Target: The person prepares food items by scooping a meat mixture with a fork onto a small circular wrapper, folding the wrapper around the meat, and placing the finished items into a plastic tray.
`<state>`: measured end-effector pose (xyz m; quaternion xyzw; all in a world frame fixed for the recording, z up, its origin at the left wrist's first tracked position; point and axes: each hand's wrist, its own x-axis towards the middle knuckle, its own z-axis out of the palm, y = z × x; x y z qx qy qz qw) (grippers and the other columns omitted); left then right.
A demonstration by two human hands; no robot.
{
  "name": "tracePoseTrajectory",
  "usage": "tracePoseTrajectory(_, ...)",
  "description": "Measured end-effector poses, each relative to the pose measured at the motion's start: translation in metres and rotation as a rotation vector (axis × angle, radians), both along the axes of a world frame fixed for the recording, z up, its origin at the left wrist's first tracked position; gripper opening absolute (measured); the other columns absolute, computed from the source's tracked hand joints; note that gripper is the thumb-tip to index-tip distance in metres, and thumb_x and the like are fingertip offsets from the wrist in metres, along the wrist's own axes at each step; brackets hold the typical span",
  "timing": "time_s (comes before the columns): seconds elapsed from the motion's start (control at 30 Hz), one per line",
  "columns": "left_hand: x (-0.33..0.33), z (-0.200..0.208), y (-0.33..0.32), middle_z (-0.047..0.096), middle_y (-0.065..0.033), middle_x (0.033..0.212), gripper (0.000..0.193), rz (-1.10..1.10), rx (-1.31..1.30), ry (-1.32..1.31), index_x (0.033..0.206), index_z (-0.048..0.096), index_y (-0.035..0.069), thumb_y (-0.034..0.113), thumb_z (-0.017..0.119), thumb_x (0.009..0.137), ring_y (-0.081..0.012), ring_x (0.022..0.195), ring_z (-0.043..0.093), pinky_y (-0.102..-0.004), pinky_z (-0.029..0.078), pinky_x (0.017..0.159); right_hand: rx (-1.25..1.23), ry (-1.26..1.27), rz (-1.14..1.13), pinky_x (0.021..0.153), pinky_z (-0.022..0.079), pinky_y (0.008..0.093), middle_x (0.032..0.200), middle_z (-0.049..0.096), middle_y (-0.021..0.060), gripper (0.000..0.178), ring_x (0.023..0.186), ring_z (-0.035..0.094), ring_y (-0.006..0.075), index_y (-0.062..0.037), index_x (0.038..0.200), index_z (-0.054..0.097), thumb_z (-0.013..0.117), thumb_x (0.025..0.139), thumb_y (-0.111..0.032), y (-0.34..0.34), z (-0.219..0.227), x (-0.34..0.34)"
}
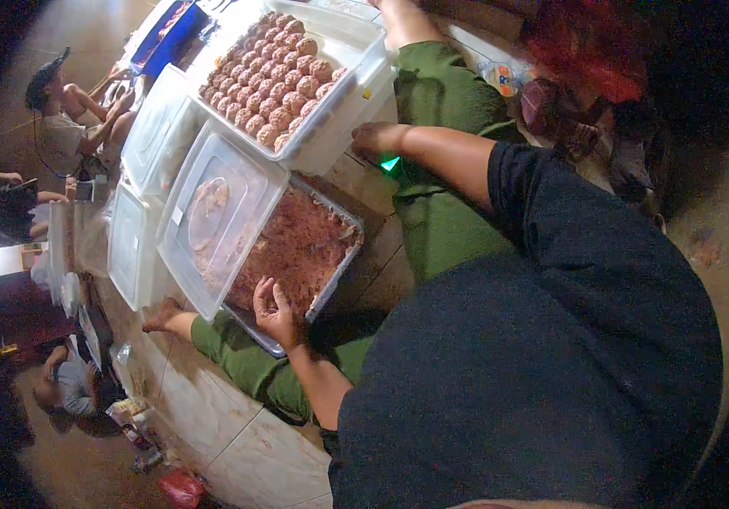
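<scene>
My left hand [277,316] hovers at the near edge of a shallow clear tub [324,304], its bent fingers apart and nothing visible in them. Brown, crumbly mixture [284,242] fills the tub, partly covered by a translucent lid [227,216]. My right hand [376,141] is by my right knee, beside a deeper clear plastic box [330,136]. Shadow darkens its fingers, so whether it holds anything does not show. Inside that box, rows of round, rough, pinkish-brown balls [271,83] are packed side by side.
More translucent lidded containers [133,246] stand beyond the tub. A blue tray [165,38] lies farther off. Three other people sit on the left side, one near the tray [76,110]. My green-trousered legs flank the containers on a tiled floor [237,433]. A red bag [182,488] lies lower left.
</scene>
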<state>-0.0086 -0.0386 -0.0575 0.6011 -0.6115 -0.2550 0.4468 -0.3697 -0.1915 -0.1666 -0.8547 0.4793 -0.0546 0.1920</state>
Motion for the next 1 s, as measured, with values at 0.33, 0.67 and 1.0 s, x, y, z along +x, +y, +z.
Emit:
tracePoseTrajectory(0.33, 0.011, -0.009, -0.003, 0.060, -0.0121, 0.103, 0.011, -0.016, -0.034, -0.082, 0.091, 0.061, 0.000, 0.005, 0.058, 0.081, -0.0213, 0.096, 0.054, -0.0326, 0.039, 0.089, -0.118, 0.011, 0.081, 0.078, 0.044, 0.0400, 0.099, 0.057, 0.0190, 0.024, 0.089, 0.056, 0.0313, -0.0013, 0.089, 0.058, 0.051, 0.078, -0.021, 0.002, 0.010, -0.001)
tracePoseTrajectory(0.67, 0.009, -0.007, -0.001, 0.058, -0.0116, 0.106, 0.012, -0.017, 0.002, -0.001, 0.093, 0.059, -0.001, 0.005, 0.058, 0.082, -0.0189, 0.094, 0.055, -0.0297, 0.041, 0.086, 0.041, -0.122, -0.107, 0.072, 0.044, 0.0387, 0.093, 0.059, 0.0128, 0.022, 0.080, 0.056, 0.0274, -0.0049, 0.090, 0.059, 0.051, 0.079, -0.022, 0.004, 0.013, -0.011)
tracePoseTrajectory(1.0, 0.012, -0.012, -0.005, 0.058, -0.0126, 0.107, 0.013, -0.055, -0.021, -0.021, 0.093, 0.060, -0.001, 0.006, 0.057, 0.082, -0.0210, 0.096, 0.054, -0.0311, 0.040, 0.088, 0.235, -0.271, -0.212, 0.072, 0.045, 0.0382, 0.091, 0.060, 0.0124, 0.022, 0.081, 0.058, 0.0268, -0.0072, 0.090, 0.060, 0.052, 0.077, -0.023, -0.003, -0.004, -0.019)
